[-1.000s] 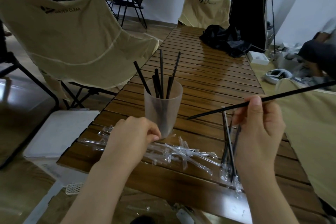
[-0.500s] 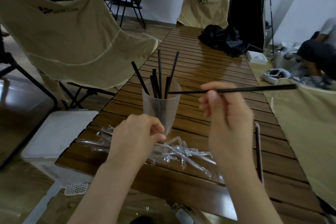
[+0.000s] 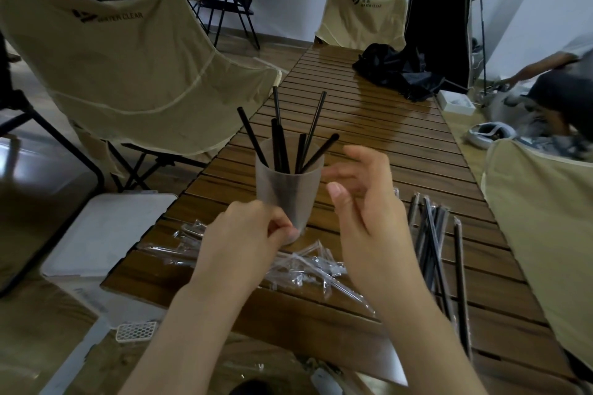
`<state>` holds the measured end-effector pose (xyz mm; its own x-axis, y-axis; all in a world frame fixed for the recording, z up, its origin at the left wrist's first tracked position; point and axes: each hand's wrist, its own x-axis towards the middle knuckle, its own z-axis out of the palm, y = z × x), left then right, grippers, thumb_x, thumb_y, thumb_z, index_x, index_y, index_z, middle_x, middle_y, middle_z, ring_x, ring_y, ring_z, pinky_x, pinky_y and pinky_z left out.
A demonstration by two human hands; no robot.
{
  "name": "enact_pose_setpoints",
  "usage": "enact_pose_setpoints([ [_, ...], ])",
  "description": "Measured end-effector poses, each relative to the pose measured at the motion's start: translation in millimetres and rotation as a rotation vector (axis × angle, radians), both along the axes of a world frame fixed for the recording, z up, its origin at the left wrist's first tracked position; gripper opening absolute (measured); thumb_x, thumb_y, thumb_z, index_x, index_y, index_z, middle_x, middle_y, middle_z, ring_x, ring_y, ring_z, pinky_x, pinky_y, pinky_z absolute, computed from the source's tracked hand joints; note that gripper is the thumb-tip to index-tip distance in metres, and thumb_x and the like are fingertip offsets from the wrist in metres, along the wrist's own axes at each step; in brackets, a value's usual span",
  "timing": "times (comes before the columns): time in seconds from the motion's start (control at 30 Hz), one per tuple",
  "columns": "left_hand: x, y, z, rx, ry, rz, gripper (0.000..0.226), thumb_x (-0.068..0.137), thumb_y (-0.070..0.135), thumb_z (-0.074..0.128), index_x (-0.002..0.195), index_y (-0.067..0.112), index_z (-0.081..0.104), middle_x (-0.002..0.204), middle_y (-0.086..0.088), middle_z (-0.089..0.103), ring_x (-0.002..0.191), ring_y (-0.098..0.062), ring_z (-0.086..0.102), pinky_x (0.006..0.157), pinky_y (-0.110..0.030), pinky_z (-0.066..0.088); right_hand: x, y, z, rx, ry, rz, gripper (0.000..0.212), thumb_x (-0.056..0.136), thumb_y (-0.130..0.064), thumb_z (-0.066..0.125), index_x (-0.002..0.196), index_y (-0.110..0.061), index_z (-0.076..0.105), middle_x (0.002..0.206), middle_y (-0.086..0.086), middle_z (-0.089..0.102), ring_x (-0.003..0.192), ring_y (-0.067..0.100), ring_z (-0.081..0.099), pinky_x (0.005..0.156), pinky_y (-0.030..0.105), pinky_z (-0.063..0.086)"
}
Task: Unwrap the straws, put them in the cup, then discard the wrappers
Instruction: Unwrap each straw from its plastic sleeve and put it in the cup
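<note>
A frosted plastic cup (image 3: 288,189) stands on the slatted wooden table (image 3: 369,125) with several black straws (image 3: 279,138) in it. My left hand (image 3: 244,240) is curled at the cup's base, and its thumb and fingers pinch what looks like a clear wrapper. Just right of the cup hovers my right hand (image 3: 369,202), its fingers spread and holding nothing. A heap of empty clear wrappers (image 3: 308,263) lies in front of the cup. Several wrapped straws (image 3: 430,250) lie on the table to the right.
A beige folding chair (image 3: 128,67) stands to the left of the table and another (image 3: 545,218) to the right. A white box (image 3: 106,234) sits on the floor by the table's near-left corner. A black bag (image 3: 398,70) lies at the far end. A person (image 3: 561,90) crouches at the far right.
My right hand carried a bare black straw from the right over to the cup and let it go there; it now leans in the cup. My left hand stayed by the cup's base.
</note>
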<state>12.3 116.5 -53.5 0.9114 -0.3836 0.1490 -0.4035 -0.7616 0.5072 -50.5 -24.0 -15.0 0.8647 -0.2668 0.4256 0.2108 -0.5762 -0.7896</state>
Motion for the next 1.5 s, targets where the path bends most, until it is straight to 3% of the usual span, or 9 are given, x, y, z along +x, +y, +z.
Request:
enact_pose_setpoints([
  [0.17, -1, -4, -1, 0.002, -0.016, -0.037, 0.013, 0.089, 0.043, 0.060, 0.093, 0.036, 0.070, 0.086, 0.017, 0.068, 0.078, 0.003, 0.061, 0.068, -0.014, 0.049, 1, -11, -21, -0.242, 0.170, -0.128, 0.034, 0.093, -0.015, 0.053, 0.126, -0.025, 0.047, 0.117, -0.011, 0.050, 0.103, 0.000, 0.052, 0.077, 0.009, 0.044],
  [0.3, -4, -9, -4, -0.019, -0.008, -0.079, 0.013, 0.089, 0.040, 0.062, 0.096, 0.034, 0.071, 0.085, 0.018, 0.068, 0.077, 0.004, 0.062, 0.073, -0.019, 0.055, -4, -24, -44, -0.539, 0.577, -0.286, 0.039, 0.095, -0.029, 0.050, 0.133, -0.025, 0.041, 0.130, 0.002, 0.043, 0.119, 0.023, 0.045, 0.098, 0.037, 0.040],
  [0.37, -7, -14, -5, -0.019, 0.007, -0.103, 0.013, 0.089, 0.040, 0.062, 0.097, 0.036, 0.071, 0.087, 0.018, 0.069, 0.080, 0.004, 0.062, 0.076, -0.021, 0.056, -6, -31, -55, -0.571, 0.782, -0.345, 0.036, 0.097, -0.034, 0.045, 0.132, -0.024, 0.041, 0.131, 0.007, 0.043, 0.124, 0.028, 0.041, 0.101, 0.042, 0.034],
  [0.43, -9, -19, -6, -0.009, 0.022, -0.129, 0.013, 0.090, 0.040, 0.061, 0.098, 0.036, 0.071, 0.090, 0.018, 0.069, 0.082, 0.003, 0.063, 0.077, -0.023, 0.056, -7, -39, -63, -0.570, 0.860, -0.372, 0.030, 0.098, -0.032, 0.043, 0.126, -0.022, 0.046, 0.130, 0.009, 0.045, 0.124, 0.030, 0.041, 0.100, 0.043, 0.033],
  [0.7, -12, -30, -10, 0.021, 0.057, -0.202, 0.016, 0.092, 0.037, 0.060, 0.104, 0.035, 0.070, 0.097, 0.015, 0.069, 0.087, 0.001, 0.063, 0.081, -0.024, 0.056, -8, -56, -75, -0.636, 0.727, -0.532, 0.026, 0.088, -0.003, 0.048, 0.110, -0.012, 0.057, 0.109, 0.011, 0.048, 0.099, 0.031, 0.051, 0.079, 0.037, 0.044],
  [0.93, -12, -36, -13, 0.020, 0.076, -0.203, 0.017, 0.092, 0.035, 0.061, 0.106, 0.035, 0.071, 0.100, 0.015, 0.070, 0.089, 0.000, 0.063, 0.082, -0.023, 0.056, -10, -68, -79, -0.477, 0.734, -0.614, 0.031, 0.087, -0.003, 0.054, 0.116, -0.006, 0.044, 0.110, 0.016, 0.054, 0.096, 0.034, 0.058, 0.071, 0.038, 0.047],
  [1.2, -11, -39, -16, 0.026, 0.096, -0.237, 0.014, 0.091, 0.035, 0.063, 0.104, 0.035, 0.069, 0.096, 0.015, 0.069, 0.086, 0.002, 0.062, 0.082, -0.022, 0.055, -12, -77, -81, -0.447, 0.777, -0.752, 0.023, 0.091, -0.013, 0.056, 0.110, -0.003, 0.050, 0.107, 0.017, 0.058, 0.088, 0.035, 0.062, 0.066, 0.037, 0.046],
  [1.37, -14, -39, -16, 0.055, 0.066, -0.232, 0.016, 0.091, 0.045, 0.059, 0.090, 0.032, 0.049, 0.082, 0.012, 0.062, 0.072, 0.000, 0.059, 0.071, -0.021, 0.055, -15, -78, -77, -0.406, 0.794, -0.760, 0.027, 0.090, -0.022, 0.057, 0.107, 0.000, 0.057, 0.100, 0.016, 0.060, 0.084, 0.036, 0.062, 0.067, 0.038, 0.049],
  [1.5, -14, -40, -16, 0.070, 0.019, -0.212, 0.014, 0.097, 0.042, 0.048, 0.091, 0.032, 0.041, 0.087, 0.010, 0.064, 0.074, -0.002, 0.062, 0.070, -0.024, 0.056, -16, -75, -72, -0.362, 0.779, -0.791, 0.029, 0.089, -0.022, 0.058, 0.106, 0.002, 0.058, 0.097, 0.018, 0.061, 0.083, 0.038, 0.062, 0.069, 0.038, 0.047],
])
